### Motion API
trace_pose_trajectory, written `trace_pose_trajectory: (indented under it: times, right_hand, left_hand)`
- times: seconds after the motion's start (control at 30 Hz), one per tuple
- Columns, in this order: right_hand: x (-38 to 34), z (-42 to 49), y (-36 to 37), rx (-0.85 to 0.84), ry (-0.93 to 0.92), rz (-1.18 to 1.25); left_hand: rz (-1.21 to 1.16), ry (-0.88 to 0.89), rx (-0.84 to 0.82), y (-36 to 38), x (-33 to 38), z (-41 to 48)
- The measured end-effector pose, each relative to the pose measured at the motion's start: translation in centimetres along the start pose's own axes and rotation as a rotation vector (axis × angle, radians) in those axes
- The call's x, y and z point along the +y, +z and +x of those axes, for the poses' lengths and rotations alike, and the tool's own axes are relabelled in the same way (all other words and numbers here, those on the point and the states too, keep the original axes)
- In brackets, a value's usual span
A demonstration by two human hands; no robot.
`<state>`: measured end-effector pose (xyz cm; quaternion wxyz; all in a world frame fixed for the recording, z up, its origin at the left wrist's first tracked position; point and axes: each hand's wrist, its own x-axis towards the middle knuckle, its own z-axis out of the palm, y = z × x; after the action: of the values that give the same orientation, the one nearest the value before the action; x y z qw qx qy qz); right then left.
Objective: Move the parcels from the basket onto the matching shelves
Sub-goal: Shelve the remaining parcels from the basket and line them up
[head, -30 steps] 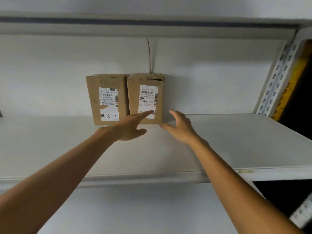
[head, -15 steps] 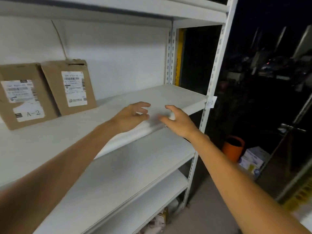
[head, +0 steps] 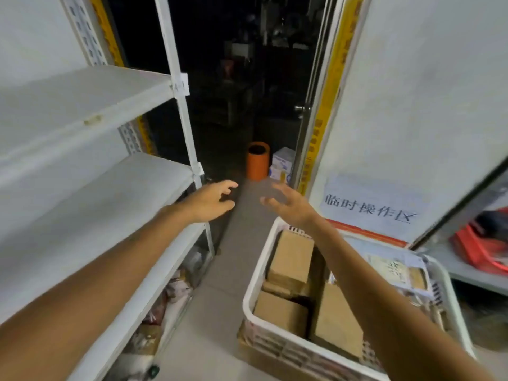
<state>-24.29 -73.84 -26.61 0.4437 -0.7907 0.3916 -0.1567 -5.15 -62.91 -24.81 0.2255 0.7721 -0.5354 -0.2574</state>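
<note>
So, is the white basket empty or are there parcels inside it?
Not empty: the white basket holds at least three brown cardboard parcels, lying close together inside its walls.

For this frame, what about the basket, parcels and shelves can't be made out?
Head view only.
Parcels in the basket: no labels readable; the right forearm covers some.
Shelf tag: motion-blurred, unreadable.
Bottom-shelf goods: blurred, shaded by the shelf above.
Basket's near wall: partly cut by the bottom edge.
</note>
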Motion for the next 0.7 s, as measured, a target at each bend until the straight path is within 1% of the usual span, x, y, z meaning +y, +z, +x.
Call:
trace_pose_trajectory:
  times: [0.07,0.2,0.3,0.47,0.63,0.7]
  right_hand:
    - [4.1,-1.9,-1.1,0.041,0.045,0.056]
    - [11.3,-5.2,-3.4,0.031,0.161,0.096]
    - [16.0,-6.8,-5.6,0.016,0.221,0.110]
    - [22.2,-9.2,-8.6,0.053,0.329,0.132]
    - [26.9,-10.4,-10.5,0.123,0.481,0.199]
    - [28.4,-11.0,-11.2,0.152,0.530,0.207]
  left_hand:
    - [0.000,0.011,-0.038,4.6,1.9,1.0]
    - [0.030,0.066,-0.128,12.8,5.3,2.6]
    - [0.014,0.098,-0.170,17.5,7.3,3.5]
    - [0.104,0.097,-0.282,22.6,9.3,5.0]
    - [0.089,0.101,-0.392,26.4,10.8,8.3]
    - [0.026,0.086,-0.451,27.9,11.1,10.0]
